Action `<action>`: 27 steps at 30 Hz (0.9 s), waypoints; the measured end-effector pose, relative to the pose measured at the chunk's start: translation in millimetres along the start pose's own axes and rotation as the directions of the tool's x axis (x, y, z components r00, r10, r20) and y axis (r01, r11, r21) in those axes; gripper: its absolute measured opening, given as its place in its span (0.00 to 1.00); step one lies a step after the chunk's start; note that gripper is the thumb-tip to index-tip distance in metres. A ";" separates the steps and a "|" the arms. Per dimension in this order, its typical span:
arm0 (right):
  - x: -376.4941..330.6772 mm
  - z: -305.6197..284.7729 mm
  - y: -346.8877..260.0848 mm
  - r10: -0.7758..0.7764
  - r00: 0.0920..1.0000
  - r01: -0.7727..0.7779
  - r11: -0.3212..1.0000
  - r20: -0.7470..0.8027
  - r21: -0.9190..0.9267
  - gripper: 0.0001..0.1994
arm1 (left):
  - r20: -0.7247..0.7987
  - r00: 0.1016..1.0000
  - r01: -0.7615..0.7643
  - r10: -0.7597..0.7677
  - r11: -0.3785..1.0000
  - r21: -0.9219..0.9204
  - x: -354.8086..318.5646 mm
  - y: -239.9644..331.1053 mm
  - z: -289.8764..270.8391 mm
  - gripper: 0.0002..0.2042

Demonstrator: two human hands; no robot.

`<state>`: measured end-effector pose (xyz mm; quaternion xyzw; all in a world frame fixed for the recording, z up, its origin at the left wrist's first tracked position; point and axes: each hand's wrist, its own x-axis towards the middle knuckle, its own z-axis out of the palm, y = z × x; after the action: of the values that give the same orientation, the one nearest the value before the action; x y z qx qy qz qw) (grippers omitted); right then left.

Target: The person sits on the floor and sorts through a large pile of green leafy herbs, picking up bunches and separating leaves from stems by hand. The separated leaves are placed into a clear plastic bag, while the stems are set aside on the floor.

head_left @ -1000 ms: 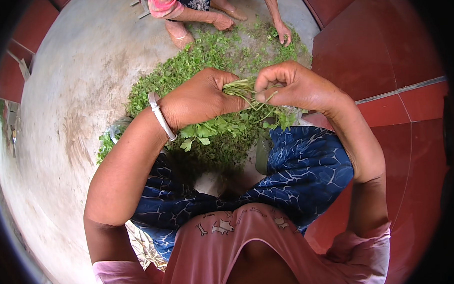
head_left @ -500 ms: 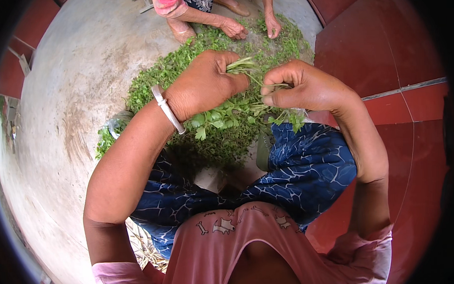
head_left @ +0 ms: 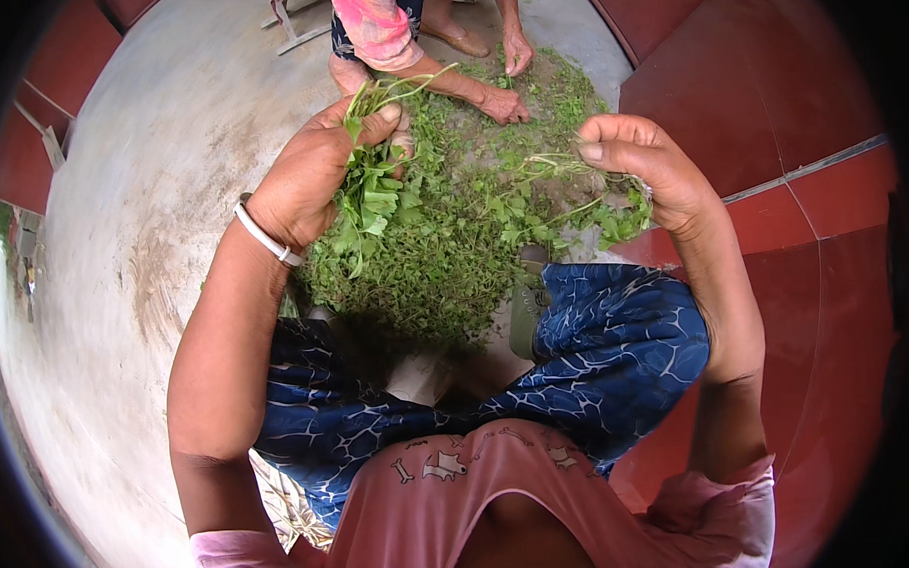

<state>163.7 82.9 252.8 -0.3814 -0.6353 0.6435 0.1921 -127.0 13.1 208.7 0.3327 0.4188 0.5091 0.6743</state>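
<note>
A seated person's left hand (head_left: pixel 316 174) clenches a limp, light bunch of leafy greens (head_left: pixel 371 192) by its stems, while the right hand (head_left: pixel 643 167), at three o'clock, pinches one thin, easily snapped sprig (head_left: pixel 555 163).

Single view from a wide fisheye camera worn on the person's head, facing steeply down over the chest and lap. The picture is upright and unmirrored; a dark round rim closes the frame and straight floor (head_left: pixel 121 195) edges bend near it. Both forearms enter from the lower edge, with the left hand (head_left: pixel 316 174) and right hand (head_left: pixel 645 162) close to the lens. The heap of greens (head_left: pixel 453 254) lies just beyond, and a second person's hands (head_left: pixel 503 104) sit farthest off at the top edge.
</note>
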 end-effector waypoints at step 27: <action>13.6 17.7 -8.4 0.008 0.996 -0.013 0.999 0.087 0.051 0.07 | 0.074 0.988 0.137 -0.137 0.991 0.004 8.3 -24.6 59.9 0.11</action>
<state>140.0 82.0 255.8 -0.3514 -0.6241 0.6766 0.1709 -61.8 13.4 210.9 0.3216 0.4151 0.4492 0.7228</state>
